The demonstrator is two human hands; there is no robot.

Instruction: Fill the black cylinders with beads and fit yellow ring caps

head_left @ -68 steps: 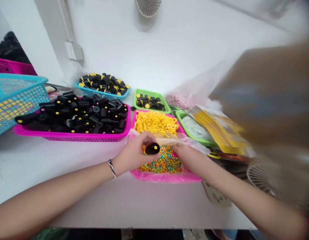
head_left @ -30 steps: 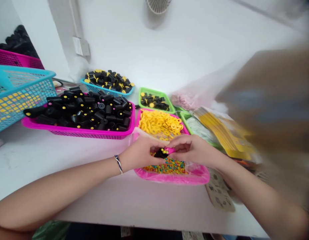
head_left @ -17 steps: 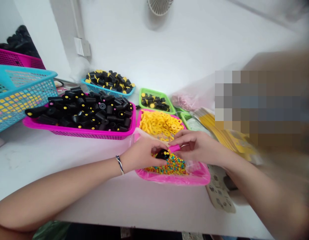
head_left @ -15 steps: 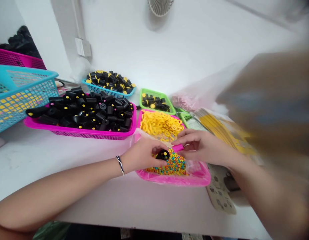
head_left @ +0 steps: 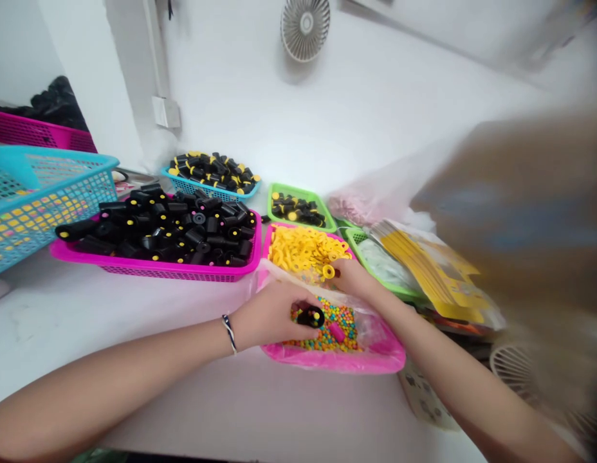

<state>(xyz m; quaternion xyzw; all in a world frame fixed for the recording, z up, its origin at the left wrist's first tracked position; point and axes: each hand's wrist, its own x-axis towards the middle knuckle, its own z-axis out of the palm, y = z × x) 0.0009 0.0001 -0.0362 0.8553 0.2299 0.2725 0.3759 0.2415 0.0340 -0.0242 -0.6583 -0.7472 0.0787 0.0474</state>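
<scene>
My left hand (head_left: 274, 314) is closed round a black cylindrical piece (head_left: 311, 316) with a yellow centre, held over the pink tray (head_left: 395, 350) of small multicoloured beads (head_left: 344, 312). On those beads lies a short bright pink tube (head_left: 336, 332), apart from both hands. My right hand (head_left: 352, 278) reaches to the pile of yellow ring-shaped parts (head_left: 298, 247) behind the beads. Its fingertips pinch a yellow ring (head_left: 329, 272) at the pile's near right side; the fingers are partly hidden.
Left of the trays stands a magenta basket (head_left: 158, 267) heaped with black pieces. Behind are a blue basket (head_left: 206, 188) and a green basket (head_left: 305, 225) of black-and-yellow parts. Yellow cards (head_left: 414, 270) lie at right. A small fan (head_left: 305, 26) is at the wall.
My right hand has let go of the pink tube, which now lies on the beads, and has moved away to the yellow rings. My left hand still holds the black piece.
</scene>
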